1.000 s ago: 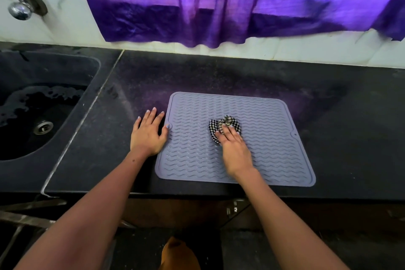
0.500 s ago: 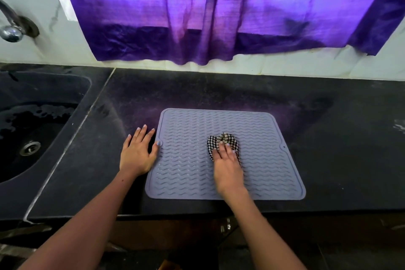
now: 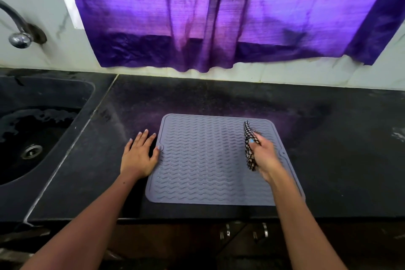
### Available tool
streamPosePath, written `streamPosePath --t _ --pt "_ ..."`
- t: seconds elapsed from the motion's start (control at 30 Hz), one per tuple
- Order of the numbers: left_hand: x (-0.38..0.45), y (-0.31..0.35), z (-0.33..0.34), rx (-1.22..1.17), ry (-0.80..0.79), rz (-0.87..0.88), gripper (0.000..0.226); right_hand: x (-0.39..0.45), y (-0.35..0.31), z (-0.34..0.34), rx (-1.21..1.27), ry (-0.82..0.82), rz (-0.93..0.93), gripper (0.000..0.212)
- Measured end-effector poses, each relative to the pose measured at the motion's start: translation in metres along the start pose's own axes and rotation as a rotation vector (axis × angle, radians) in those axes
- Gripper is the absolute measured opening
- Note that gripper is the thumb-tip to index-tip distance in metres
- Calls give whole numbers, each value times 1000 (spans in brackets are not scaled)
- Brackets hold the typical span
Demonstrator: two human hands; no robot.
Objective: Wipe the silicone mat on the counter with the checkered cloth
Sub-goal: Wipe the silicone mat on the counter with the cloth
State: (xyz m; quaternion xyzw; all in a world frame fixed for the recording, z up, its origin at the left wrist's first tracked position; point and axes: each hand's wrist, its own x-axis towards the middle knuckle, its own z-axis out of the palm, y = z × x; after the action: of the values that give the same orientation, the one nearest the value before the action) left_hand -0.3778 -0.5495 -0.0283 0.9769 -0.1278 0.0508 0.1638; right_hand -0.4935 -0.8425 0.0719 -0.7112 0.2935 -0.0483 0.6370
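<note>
- The cloth [image 3: 249, 144] is bunched into a long strip, its long axis running near to far, far end tipped slightly left.
- It's black-and-white checkered and sits over the right part of the mat [image 3: 203, 160].
- My right hand [image 3: 264, 155] grips the cloth, fingers curled round it; the hand is blurred.
- The mat is grey, wavy-ribbed, flat on the counter [image 3: 328, 149].
- My left hand [image 3: 139, 155] lies flat, fingers straight, thumb touching the mat's left edge.
</note>
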Motion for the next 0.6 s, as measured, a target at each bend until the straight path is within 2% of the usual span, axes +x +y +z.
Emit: streamPosePath --t 0.07,0.17,0.23,0.5,0.57,0.6 --pt "0 0 0 0 -3 0 83 -6 9 7 -431 78 -236 48" --pt "0 0 0 -1 4 1 82 -13 47 27 -803 0 -312 57" --pt "0 1 0 6 -1 0 82 -17 66 36 -1034 60 -390 63" --pt "-1 3 0 30 -11 -11 81 -16 69 37 -1049 84 -432 66" --pt "-2 3 1 26 -8 -10 80 -16 67 38 -906 95 -435 61" --pt "-2 3 1 26 -4 -7 79 -15 63 35 -752 100 -387 58"
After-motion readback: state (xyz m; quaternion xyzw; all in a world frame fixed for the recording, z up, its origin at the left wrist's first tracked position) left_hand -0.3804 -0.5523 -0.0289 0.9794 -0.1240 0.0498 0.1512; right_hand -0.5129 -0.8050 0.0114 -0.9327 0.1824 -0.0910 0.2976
